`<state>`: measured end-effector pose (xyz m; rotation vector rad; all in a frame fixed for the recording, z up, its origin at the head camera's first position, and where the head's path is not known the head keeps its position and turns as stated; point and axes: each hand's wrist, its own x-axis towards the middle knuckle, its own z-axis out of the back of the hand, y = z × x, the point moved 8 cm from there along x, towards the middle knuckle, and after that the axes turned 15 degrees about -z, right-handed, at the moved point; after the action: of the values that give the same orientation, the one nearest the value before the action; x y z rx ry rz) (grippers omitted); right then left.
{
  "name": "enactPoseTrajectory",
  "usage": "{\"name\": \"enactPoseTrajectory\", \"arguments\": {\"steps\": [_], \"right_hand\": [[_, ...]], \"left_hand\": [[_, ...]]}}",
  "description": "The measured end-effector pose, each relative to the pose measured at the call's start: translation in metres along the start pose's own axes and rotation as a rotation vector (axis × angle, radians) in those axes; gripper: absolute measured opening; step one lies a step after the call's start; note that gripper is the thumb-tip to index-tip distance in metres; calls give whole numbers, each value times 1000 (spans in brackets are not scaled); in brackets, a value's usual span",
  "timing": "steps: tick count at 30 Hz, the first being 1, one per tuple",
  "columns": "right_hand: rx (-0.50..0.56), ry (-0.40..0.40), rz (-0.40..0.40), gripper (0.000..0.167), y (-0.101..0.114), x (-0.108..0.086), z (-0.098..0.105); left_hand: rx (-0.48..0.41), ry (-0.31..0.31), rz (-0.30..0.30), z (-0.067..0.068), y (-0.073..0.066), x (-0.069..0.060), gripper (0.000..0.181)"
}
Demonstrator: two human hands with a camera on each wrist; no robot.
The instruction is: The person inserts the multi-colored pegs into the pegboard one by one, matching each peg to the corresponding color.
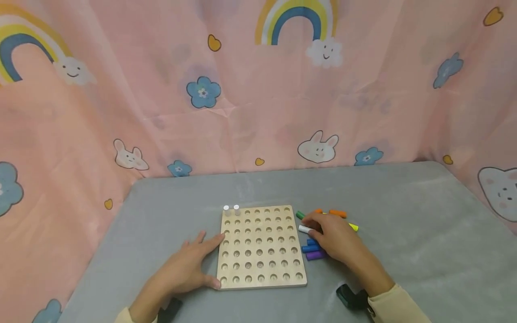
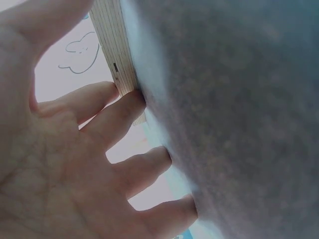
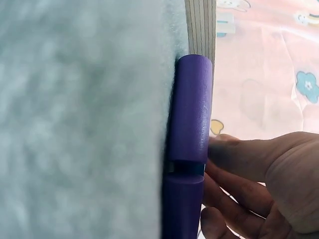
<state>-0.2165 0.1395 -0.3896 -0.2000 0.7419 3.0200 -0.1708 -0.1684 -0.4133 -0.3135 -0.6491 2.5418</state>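
Note:
A light wooden pegboard with rows of round holes lies flat on the grey cloth. Two white pegs stand upright in holes at its far left corner. My left hand is spread along the board's left side, thumb and forefinger touching its edge; the left wrist view shows fingertips at the layered side. My right hand reaches over loose pegs right of the board. Its thumb and forefinger lie around a white peg, with a gap visible beside the forefinger. In the right wrist view, purple pegs partly hide the fingers.
Blue pegs, a green peg, orange pegs and a yellow peg lie around the right hand. Black straps sit at the wrists. A pink printed curtain hangs behind the table.

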Motion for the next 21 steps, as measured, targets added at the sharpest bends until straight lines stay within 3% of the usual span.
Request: {"name": "enactPoseTrajectory", "arguments": {"steps": [14, 21], "right_hand": [[10, 29, 9, 24, 0, 4, -9], [38, -9, 44, 31, 1, -1, -3]], "left_hand": [[-30, 3, 20, 1, 1, -5, 110], [-18, -1, -27, 0, 0, -4, 110]]}}
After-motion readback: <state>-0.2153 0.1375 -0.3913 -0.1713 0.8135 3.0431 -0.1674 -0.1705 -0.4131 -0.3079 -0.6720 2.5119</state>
